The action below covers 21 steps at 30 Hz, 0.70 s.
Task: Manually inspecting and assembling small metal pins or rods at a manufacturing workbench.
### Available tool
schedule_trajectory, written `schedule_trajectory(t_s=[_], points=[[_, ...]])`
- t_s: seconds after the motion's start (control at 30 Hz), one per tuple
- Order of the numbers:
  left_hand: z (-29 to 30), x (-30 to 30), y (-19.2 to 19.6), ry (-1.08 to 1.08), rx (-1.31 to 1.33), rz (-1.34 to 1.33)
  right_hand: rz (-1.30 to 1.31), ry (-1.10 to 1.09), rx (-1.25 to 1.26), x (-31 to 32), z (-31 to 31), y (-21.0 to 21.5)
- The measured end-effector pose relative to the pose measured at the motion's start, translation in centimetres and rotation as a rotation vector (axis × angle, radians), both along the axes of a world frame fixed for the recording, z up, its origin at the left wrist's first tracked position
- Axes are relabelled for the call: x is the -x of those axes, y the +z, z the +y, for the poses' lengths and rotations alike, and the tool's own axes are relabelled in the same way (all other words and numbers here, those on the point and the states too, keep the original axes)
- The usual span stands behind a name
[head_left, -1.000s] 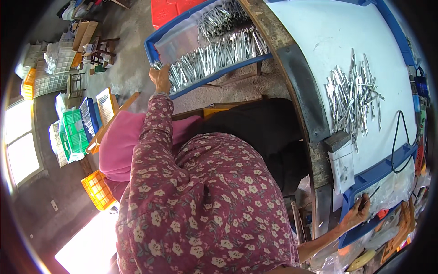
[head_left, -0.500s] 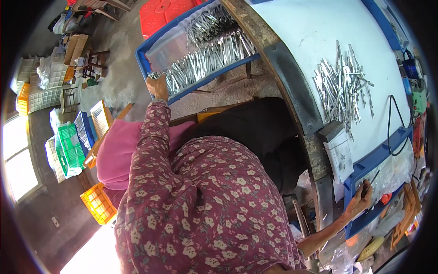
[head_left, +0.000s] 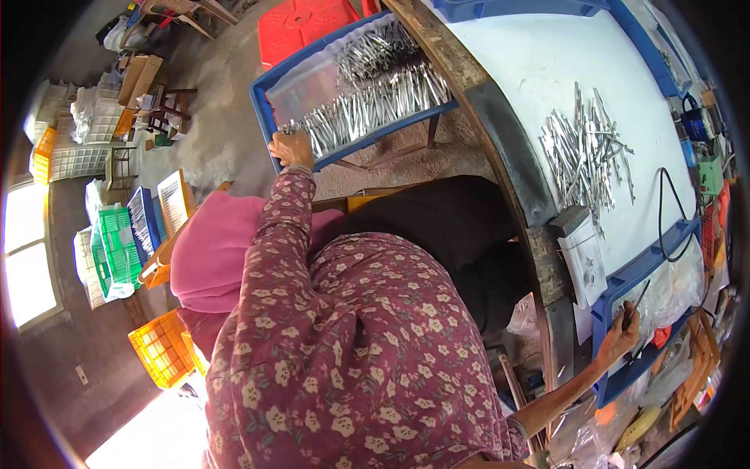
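My left hand (head_left: 291,148) is closed at the left end of a blue tray (head_left: 361,152). Its fingers curl against a row of thin silvery metal rods (head_left: 367,108); whether they grip rods or the tray's end is hidden. Lower right, my right hand (head_left: 621,338) is closed around a slim dark stick-like tool (head_left: 643,291), its tip pointing up. That hand is above a second blue tray (head_left: 601,316) holding clear plastic bags (head_left: 668,285). A loose pile of silvery metal rods (head_left: 582,152) lies on the white tabletop (head_left: 508,47).
A small box-like block with a white front (head_left: 582,262) stands at the table's near edge. A black cable (head_left: 664,211) loops across the right side. A red stool (head_left: 305,27) stands beyond the first tray. Green crates (head_left: 119,246) and a yellow crate (head_left: 160,348) sit left.
The view has shifted, so the trays and table sit slightly differently. My left hand stays at the tray's end, its wrist more bent. My right hand keeps the dark tool.
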State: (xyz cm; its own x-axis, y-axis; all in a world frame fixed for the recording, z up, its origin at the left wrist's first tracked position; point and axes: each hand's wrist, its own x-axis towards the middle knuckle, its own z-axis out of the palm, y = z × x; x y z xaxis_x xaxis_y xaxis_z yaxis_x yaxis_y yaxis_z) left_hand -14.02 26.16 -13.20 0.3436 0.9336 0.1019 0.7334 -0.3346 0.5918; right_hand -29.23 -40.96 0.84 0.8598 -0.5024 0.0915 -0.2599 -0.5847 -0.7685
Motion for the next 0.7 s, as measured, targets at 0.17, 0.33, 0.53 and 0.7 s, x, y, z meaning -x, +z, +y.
schedule_trajectory(t_s=[0.17, 0.33, 0.53, 0.7], points=[[0.0, 0.2, 1.2, -0.017, 0.087, 0.125, -0.033, 0.017, -0.038, -0.3, -0.8, -0.9], [-0.4, -0.1, 0.9, -0.011, 0.054, 0.202, -0.04, 0.057, 0.062, -0.7, 0.1, 0.1], [-1.4, 0.0, 2.3, -0.085, 0.126, 0.248, 0.036, 0.02, 0.128, -0.4, 0.3, 0.6], [-0.1, 0.7, 1.5, -0.109, 0.145, 0.255, -0.011, 0.06, 0.154, -1.0, 0.6, 0.2]])
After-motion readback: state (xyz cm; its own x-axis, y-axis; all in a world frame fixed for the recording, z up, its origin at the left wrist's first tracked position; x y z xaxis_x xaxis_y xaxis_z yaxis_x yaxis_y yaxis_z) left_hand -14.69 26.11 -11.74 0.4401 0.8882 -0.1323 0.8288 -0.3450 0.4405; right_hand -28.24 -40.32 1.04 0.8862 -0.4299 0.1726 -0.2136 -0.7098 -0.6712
